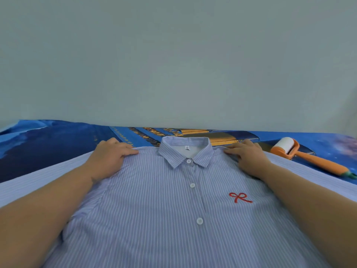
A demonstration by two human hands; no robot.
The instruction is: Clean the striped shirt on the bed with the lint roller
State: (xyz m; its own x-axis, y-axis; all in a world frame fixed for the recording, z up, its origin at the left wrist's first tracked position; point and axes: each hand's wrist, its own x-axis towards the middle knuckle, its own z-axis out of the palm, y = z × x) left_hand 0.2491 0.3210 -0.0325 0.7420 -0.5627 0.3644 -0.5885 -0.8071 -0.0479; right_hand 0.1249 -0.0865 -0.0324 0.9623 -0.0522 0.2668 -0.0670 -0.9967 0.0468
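A blue-and-white striped shirt [164,209] lies flat on the bed, buttoned, collar at the far end, with a red bow stitched on its chest. My left hand [110,157] rests on the shirt's left shoulder, its fingers bent and pinching the fabric at the shoulder seam. On the right shoulder lies my right hand [249,157], palm down with fingers spread near the collar. The lint roller [305,155], with a white roll and an orange carrot-shaped handle, rests on the bed to the right of the shirt, a little beyond my right hand.
The bed cover [48,144] is blue with a night-city print and runs up to a plain pale wall [173,64] behind. Both shirt sleeves spread outward to the left and right edges of the view.
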